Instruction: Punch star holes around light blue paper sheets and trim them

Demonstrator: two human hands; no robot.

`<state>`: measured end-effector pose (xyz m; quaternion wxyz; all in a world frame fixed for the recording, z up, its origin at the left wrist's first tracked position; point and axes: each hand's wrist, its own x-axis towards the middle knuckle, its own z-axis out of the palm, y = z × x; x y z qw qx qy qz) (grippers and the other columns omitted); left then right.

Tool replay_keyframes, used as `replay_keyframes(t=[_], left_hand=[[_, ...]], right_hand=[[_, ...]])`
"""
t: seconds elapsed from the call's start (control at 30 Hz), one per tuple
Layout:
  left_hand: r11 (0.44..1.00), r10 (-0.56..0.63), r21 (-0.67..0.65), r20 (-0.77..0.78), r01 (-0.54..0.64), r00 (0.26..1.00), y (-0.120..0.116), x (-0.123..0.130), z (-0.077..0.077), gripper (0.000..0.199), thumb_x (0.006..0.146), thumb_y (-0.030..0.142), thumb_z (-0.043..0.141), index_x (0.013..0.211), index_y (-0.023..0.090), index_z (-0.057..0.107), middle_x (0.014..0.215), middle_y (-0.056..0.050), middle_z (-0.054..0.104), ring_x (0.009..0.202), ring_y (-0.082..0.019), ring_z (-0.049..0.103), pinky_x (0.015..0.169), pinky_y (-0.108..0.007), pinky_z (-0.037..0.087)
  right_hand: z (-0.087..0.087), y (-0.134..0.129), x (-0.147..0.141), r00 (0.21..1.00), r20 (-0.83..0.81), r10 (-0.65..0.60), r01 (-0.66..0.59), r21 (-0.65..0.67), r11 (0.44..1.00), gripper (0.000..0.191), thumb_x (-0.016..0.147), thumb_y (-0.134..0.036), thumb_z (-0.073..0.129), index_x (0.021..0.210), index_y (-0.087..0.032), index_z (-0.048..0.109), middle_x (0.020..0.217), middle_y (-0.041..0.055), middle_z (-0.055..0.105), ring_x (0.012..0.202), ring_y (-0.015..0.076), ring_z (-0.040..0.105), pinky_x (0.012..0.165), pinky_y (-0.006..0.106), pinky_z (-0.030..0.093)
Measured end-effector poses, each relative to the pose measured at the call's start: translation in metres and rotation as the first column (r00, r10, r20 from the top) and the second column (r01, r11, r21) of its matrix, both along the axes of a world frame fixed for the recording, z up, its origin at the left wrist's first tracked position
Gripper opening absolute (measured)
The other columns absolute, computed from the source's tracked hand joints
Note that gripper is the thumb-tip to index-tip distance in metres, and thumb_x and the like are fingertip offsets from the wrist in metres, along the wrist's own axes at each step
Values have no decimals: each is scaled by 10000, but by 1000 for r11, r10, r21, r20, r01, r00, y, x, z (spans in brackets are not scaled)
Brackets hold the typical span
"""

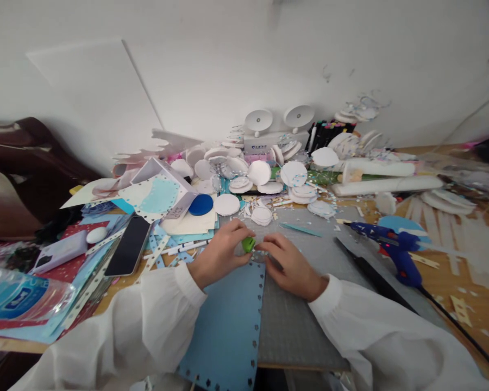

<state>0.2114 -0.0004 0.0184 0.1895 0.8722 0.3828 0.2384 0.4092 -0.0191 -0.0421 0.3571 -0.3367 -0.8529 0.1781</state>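
Observation:
Between the thumb and fingers of my left hand (pixel 224 251) is a small green craft punch (pixel 248 244). It sits at the top edge of a sheet of blue paper (pixel 232 320). Small flower-shaped holes run along the sheet's right and bottom edges. My right hand (pixel 289 266) is beside the punch, close to the sheet's upper right corner. Its fingers are curled in, and whatever lies between their tips is too small to make out. Under the sheet lies a grey cutting mat (pixel 297 331).
A blue glue gun (pixel 391 244) with a black cord lies to the right, near a long black tool (pixel 370 277). White discs (pixel 261 172) are heaped at the back. On the left are a phone (pixel 128 245), pens (pixel 187 247), paper strips and a plastic packet (pixel 20 298).

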Motion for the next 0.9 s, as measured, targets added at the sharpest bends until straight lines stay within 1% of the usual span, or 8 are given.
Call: replay_keyframes(t=[0.13, 0.33, 0.47, 0.6, 0.7, 0.77, 0.83, 0.9], left_hand=[[1000, 0, -1, 36, 1, 999, 0, -1, 3, 303, 723, 107, 677, 1012, 158, 603, 957, -67, 539, 910, -204, 554, 812, -324, 472], [991, 49, -134, 148, -29, 988, 1, -6, 1, 283, 698, 209, 756, 950, 173, 633, 866, -35, 558, 814, -170, 560, 752, -298, 492], [989, 47, -147, 199, -17, 979, 4, -11, -3, 317, 690, 235, 767, 967, 162, 629, 898, -53, 566, 822, -171, 567, 755, -295, 503], [996, -83, -14, 157, 86, 984, 3, -8, -1, 272, 774, 186, 677, 1035, 173, 600, 969, -76, 545, 927, -193, 552, 817, -312, 487], [969, -246, 47, 76, 243, 966, -2, 3, 1, 265, 841, 141, 564, 1105, 168, 561, 1052, -105, 550, 1002, -205, 541, 873, -324, 472], [937, -344, 60, 8, 343, 939, -5, 9, 4, 323, 868, 116, 501, 1186, 173, 508, 1140, -125, 551, 1067, -220, 532, 917, -346, 458], [921, -388, 38, -35, 389, 921, -5, 10, 8, 414, 885, 112, 471, 1288, 194, 417, 1248, -137, 512, 1155, -232, 500, 968, -366, 433], [936, -350, 12, -43, 351, 936, -3, 3, 16, 502, 887, 148, 505, 1353, 212, 332, 1324, -144, 453, 1236, -238, 440, 1016, -376, 399]], right_hand=[[1, 1, -1, 1000, -13, -4, 4, 3, 1000, 402, 797, -24, 468, 1158, -197, 508, 1038, 106, 518, 961, 238, 510, 825, 415, 471], [-1, 0, -1, 998, -67, 10, -11, -8, 1000, 422, 800, -21, 470, 1177, -211, 479, 1086, 104, 517, 1006, 230, 505, 865, 409, 453], [-3, 0, 0, 993, -110, -37, 32, -52, 998, 297, 809, -50, 480, 1060, -208, 500, 969, 72, 542, 887, 205, 522, 779, 365, 464], [2, -2, 0, 965, -228, -129, 89, -177, 980, 241, 842, -151, 523, 1072, -212, 485, 913, 46, 550, 795, 180, 518, 726, 337, 460], [6, -4, 0, 946, -307, -102, 1, -312, 950, 302, 866, -235, 537, 1157, -225, 456, 977, 50, 565, 853, 183, 538, 769, 344, 470], [5, -5, -1, 934, -351, -60, -92, -400, 912, 254, 887, -293, 524, 1129, -235, 473, 972, 44, 574, 862, 181, 554, 773, 341, 486], [3, -6, 0, 910, -410, -54, -158, -465, 871, 189, 899, -346, 512, 1056, -240, 505, 944, 37, 585, 864, 179, 573, 764, 330, 502], [1, -5, 1, 875, -472, -110, -167, -507, 846, 193, 894, -383, 519, 1028, -243, 523, 964, 39, 595, 877, 175, 586, 738, 308, 512]])
